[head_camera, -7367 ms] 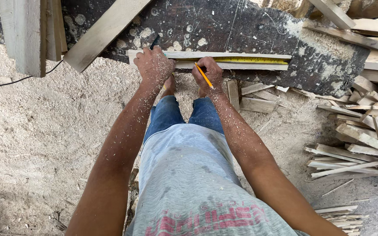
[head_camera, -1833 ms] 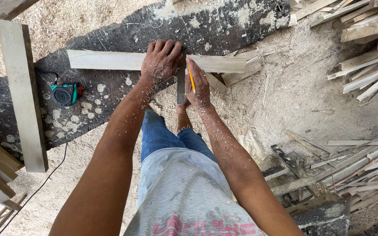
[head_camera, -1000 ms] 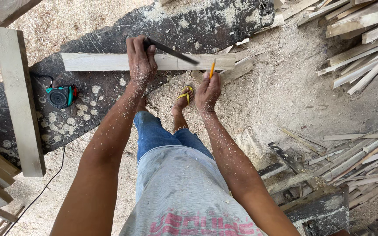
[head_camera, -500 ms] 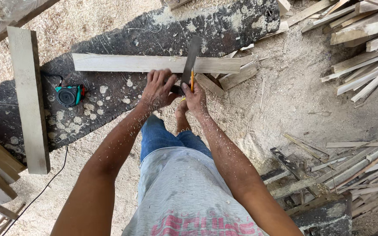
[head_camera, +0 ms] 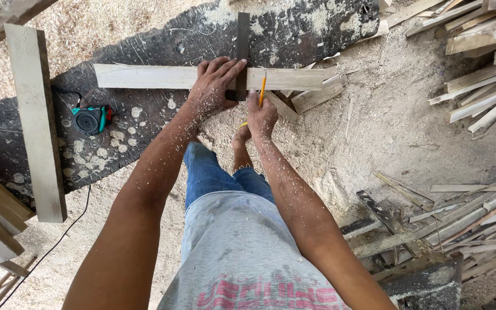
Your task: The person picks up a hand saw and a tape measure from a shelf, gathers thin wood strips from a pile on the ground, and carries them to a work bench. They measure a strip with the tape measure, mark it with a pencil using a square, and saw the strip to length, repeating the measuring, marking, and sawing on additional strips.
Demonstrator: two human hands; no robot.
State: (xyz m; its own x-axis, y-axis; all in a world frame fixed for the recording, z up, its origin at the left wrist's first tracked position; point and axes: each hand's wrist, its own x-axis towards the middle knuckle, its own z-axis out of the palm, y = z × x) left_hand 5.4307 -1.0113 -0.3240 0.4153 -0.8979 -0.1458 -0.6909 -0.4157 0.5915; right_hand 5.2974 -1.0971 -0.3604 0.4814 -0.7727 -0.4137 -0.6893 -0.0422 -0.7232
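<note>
On the pale board [head_camera: 162, 76], left hand [head_camera: 213, 86] spread flat — pinning a dark square [head_camera: 243, 40], right hand [head_camera: 261, 112] grip pinching an upright pencil [head_camera: 263, 89].

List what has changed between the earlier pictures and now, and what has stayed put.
The dark square, raised at an angle over the wooden strip a second ago, now lies across it, pressed down by the left hand. The right hand has brought the yellow pencil up against the square's edge. The strip, the tape measure on the dark board and the upright plank lie as before.
</note>
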